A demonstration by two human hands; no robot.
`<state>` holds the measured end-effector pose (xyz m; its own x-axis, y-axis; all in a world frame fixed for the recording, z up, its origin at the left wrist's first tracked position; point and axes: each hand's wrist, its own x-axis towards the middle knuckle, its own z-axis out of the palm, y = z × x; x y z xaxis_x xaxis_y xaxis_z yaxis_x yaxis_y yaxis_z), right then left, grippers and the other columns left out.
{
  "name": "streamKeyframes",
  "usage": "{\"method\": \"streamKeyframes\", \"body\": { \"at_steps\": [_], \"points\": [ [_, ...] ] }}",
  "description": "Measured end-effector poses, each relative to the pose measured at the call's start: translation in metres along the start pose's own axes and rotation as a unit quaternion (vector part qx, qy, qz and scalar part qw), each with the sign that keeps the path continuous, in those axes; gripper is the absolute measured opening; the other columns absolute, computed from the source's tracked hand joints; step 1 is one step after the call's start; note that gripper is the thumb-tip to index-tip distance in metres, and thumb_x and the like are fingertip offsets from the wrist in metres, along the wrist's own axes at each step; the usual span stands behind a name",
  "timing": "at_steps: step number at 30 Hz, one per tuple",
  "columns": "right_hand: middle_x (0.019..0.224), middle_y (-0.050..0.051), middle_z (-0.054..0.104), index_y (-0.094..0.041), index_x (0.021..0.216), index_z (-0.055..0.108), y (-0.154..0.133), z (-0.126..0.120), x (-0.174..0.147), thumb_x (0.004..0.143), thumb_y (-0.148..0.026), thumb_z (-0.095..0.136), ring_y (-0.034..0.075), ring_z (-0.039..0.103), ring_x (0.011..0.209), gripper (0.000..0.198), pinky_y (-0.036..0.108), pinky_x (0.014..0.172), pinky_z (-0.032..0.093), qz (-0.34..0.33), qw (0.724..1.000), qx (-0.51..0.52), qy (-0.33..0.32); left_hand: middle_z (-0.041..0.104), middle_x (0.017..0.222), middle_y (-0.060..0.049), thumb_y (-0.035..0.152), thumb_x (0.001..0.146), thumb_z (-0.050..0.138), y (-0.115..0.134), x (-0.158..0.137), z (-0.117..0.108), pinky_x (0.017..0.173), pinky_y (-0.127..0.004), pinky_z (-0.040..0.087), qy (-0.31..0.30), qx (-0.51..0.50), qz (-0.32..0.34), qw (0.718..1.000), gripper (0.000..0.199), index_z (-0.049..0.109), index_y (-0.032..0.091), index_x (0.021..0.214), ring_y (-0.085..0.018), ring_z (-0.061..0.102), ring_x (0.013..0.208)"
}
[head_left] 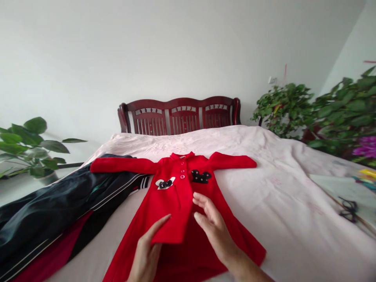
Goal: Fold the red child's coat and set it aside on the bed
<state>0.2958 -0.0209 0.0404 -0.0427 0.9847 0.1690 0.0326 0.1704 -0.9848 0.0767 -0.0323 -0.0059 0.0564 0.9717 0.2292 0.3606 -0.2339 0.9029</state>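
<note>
A red child's coat (173,199) lies spread on the bed, collar away from me and both sleeves stretched out sideways. Its chest carries a black patch with dots and a black-and-white bow patch, and several round buttons run down from the collar. My left hand (148,246) grips the lower corner of the front flap, thumb on top and fingers underneath, with the flap raised off the layer below. Beside the flap's right edge, my right hand (213,223) hovers with thumb and fingers apart, holding nothing that I can see.
Dark clothing (96,196) with white stripes lies left of the coat, partly under its sleeve. The bed has a pale sheet (279,196) and a dark wooden headboard (185,115). Black glasses (348,209) rest at the right. Potted plants (38,149) stand on both sides.
</note>
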Motion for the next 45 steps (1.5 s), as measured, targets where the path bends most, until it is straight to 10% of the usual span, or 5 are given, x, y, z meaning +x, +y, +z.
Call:
{"method": "streamKeyframes", "body": {
  "at_steps": [6,16,24,35,45],
  "points": [
    [0.148,0.008,0.047,-0.030,0.141,0.052,0.049,-0.013,-0.020,0.067,-0.031,0.077,0.032,0.041,0.135,0.078,0.048,0.116,0.027,-0.033,0.887,-0.382,-0.257,0.077,0.080,-0.003,0.054,0.075,0.067,0.010,0.015,-0.032,0.070,-0.033,0.061,0.204,-0.200,-0.134,0.949,0.049,0.071,0.017,0.108,-0.027,0.074,0.081],
    [0.084,0.003,0.066,-0.024,0.084,0.073,0.001,-0.045,-0.019,0.092,-0.009,0.041,0.020,0.057,0.087,0.036,0.035,0.090,0.044,-0.155,0.776,-0.561,-0.243,0.072,0.121,-0.007,0.037,0.086,0.061,0.028,0.012,-0.048,0.096,-0.034,0.054,0.010,-0.021,0.021,1.000,0.039,0.069,0.021,0.121,-0.028,0.067,0.111],
    [0.106,0.005,0.068,-0.024,0.101,0.073,0.021,-0.099,-0.044,0.066,0.005,0.042,0.020,0.059,0.110,0.055,0.039,0.110,0.033,-0.062,0.799,-0.559,-0.213,0.058,0.143,0.002,0.002,0.066,0.057,0.016,-0.008,-0.004,0.112,-0.043,0.041,-0.335,0.306,0.140,0.880,0.074,0.062,0.039,0.130,-0.027,0.051,0.134],
    [0.099,0.004,0.075,-0.028,0.100,0.076,-0.047,-0.072,0.010,0.076,-0.025,0.060,0.025,0.065,0.100,0.029,0.036,0.094,0.043,-0.032,0.840,-0.474,-0.264,0.070,0.114,-0.009,0.037,0.096,0.042,0.074,0.035,0.039,0.090,-0.034,0.049,-0.216,0.303,0.049,0.927,0.033,0.069,0.026,0.111,-0.024,0.066,0.105],
    [0.106,0.008,0.073,-0.020,0.106,0.073,0.044,-0.033,0.076,0.091,-0.013,0.045,0.018,0.066,0.101,0.032,0.026,0.087,0.044,-0.034,0.865,-0.492,-0.090,0.060,0.116,-0.015,0.013,0.079,0.052,0.036,0.082,0.096,0.084,-0.032,0.047,-0.053,0.390,-0.083,0.915,0.029,0.059,0.012,0.107,-0.026,0.062,0.107]
  ]
}}
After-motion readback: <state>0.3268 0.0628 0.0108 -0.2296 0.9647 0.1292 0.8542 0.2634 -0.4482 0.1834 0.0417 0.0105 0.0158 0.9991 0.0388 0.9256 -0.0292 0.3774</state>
